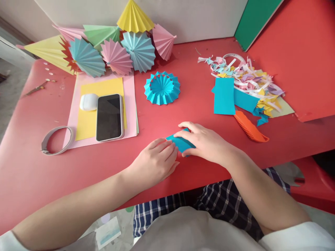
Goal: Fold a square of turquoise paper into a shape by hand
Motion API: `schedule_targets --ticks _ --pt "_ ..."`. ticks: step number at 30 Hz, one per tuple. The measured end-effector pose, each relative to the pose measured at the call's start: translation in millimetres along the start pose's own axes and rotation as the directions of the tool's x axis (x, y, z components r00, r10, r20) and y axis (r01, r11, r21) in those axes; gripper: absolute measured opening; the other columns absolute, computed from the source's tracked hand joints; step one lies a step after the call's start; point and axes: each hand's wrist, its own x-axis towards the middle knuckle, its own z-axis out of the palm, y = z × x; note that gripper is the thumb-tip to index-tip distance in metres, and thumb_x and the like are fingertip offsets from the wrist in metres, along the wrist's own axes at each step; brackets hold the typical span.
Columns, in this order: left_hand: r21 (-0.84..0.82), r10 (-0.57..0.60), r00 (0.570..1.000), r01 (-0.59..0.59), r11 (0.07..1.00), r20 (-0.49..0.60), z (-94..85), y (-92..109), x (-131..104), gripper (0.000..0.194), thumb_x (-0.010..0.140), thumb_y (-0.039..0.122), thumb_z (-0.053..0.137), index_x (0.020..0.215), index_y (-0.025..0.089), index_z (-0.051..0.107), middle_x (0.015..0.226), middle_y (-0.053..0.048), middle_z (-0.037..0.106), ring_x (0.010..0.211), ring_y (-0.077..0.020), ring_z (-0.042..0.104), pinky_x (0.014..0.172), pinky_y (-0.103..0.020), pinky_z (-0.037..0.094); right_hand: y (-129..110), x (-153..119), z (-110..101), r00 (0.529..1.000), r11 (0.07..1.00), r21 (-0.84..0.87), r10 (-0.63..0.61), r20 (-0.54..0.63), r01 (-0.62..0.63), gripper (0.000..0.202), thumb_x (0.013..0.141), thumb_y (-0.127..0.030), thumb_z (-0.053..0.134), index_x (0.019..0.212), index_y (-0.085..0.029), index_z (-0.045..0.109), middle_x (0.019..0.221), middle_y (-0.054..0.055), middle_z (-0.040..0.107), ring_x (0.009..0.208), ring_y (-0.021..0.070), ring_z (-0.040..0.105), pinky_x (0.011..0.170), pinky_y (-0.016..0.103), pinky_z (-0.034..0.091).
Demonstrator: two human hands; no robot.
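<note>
A small blue paper piece [184, 142] lies near the table's front edge, between my two hands. My left hand [159, 158] is at its left end, fingers close together with the tips on the paper. Over the right part of the paper, my right hand [205, 143] has its fingers and thumb spread, touching the paper's edges. Beyond my hands sits a round pleated blue paper ring [162, 88]. To the right, blue paper rectangles [224, 96] rest beside an orange cutter-like tool [250, 127] with a toothed edge.
Pleated paper cones [137, 52] stand along the wall at the back left. A phone [109, 118] and a white case [89, 102] lie on paper sheets. A tape ring [57, 141] is at left, paper scraps [248, 78] at right.
</note>
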Motion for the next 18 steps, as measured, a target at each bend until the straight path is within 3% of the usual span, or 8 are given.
schedule_targets --ticks 8,18 --pt "0.027 0.019 0.994 -0.022 0.999 0.110 -7.8 -0.9 0.9 0.028 0.090 0.034 0.044 0.102 0.012 0.058 0.100 -0.011 0.067 0.094 -0.0224 0.063 0.083 -0.040 0.048 7.0 0.4 -0.7 1.000 0.995 0.094 -0.030 0.002 0.030 0.043 0.076 -0.031 0.063 0.118 -0.028 0.054 0.135 0.005 0.042 0.117 0.0239 0.048 0.091 0.036 0.046" --pt "0.004 0.030 0.980 -0.031 1.000 0.196 -10.4 0.7 -1.1 0.053 0.087 0.056 0.039 0.111 0.012 0.056 0.106 -0.014 0.064 0.101 -0.0266 0.060 0.086 -0.043 0.045 10.0 1.9 1.3 1.000 0.989 0.143 -0.026 -0.006 0.027 0.042 0.077 -0.024 0.062 0.118 -0.029 0.056 0.136 0.004 0.042 0.118 0.0239 0.048 0.091 0.036 0.046"
